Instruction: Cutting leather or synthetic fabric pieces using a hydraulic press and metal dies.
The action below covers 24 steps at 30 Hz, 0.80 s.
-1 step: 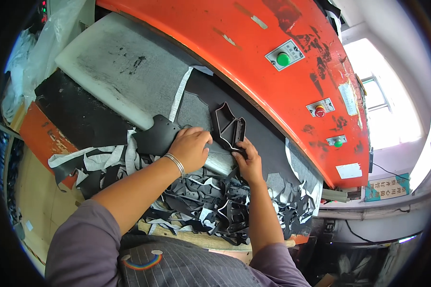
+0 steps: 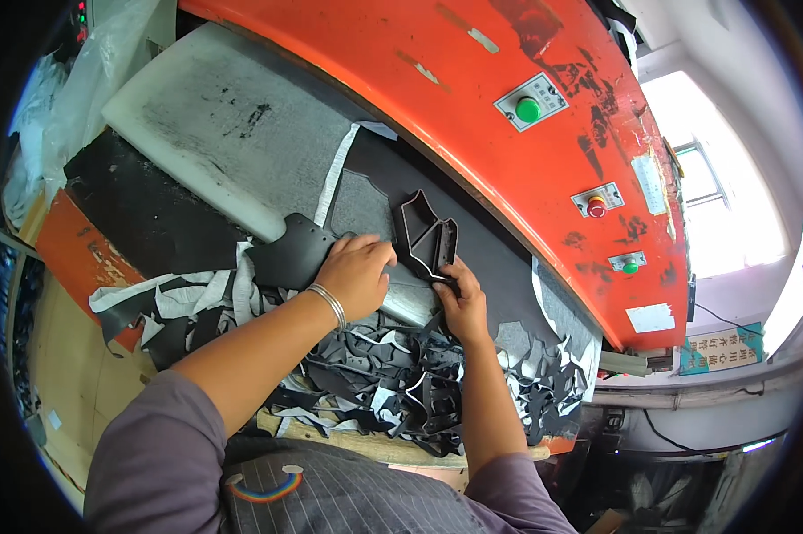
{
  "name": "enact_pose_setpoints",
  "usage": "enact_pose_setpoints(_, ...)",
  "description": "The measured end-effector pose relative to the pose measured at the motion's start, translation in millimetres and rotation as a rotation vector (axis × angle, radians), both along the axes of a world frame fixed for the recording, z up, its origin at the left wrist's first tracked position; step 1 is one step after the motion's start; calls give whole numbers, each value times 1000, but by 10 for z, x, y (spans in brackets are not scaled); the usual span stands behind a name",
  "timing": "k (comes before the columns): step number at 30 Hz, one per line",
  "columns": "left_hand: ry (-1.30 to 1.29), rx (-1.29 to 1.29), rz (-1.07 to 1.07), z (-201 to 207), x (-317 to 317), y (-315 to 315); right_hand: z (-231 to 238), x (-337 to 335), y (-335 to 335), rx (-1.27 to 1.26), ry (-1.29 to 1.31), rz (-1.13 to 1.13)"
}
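Note:
My right hand (image 2: pixel 464 298) grips the near end of a dark, hollow cutting die (image 2: pixel 408 238), thumb and fingers closed on its wall. The die has a pointed outline with inner cross braces and rests over a black leather-like sheet (image 2: pixel 488 287). Just left of it, my left hand (image 2: pixel 357 276), with bangles at the wrist, is closed on a cut black piece (image 2: pixel 292 253) with a curved outline and small holes. Its fingertips are partly hidden.
A worn pale cutting board (image 2: pixel 214 107) lies beneath the sheet. Beyond it stands an orange press (image 2: pixel 473 98) with a green button (image 2: pixel 528 109) and a red button (image 2: pixel 596 206). Black and white offcuts (image 2: pixel 366 365) heap along the near edge.

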<state>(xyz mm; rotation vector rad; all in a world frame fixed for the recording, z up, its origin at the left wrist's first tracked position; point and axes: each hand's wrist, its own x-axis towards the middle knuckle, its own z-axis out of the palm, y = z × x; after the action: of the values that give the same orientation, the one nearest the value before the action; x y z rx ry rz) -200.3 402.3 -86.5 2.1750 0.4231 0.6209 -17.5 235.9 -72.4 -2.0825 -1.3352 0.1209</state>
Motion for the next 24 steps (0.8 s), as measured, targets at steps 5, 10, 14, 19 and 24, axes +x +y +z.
enact_pose_setpoints(5,66,133,1,-18,171,154,-111,18,28,10,-115,-23)
enact_pose_setpoints(10,76,87,-32,-39,195,201,-38,-76,-30,20,-75,-35)
enact_pose_setpoints(14,36,86,-60,-15,229,208,515,407,23,-33,-192,89)
enact_pose_setpoints(19,-28,-89,117,-2,181,260,1048,74,1162,-266,-722,754)
enact_pose_setpoints(24,-231,-340,239,-94,241,228,935,153,1374,-378,-858,1022)
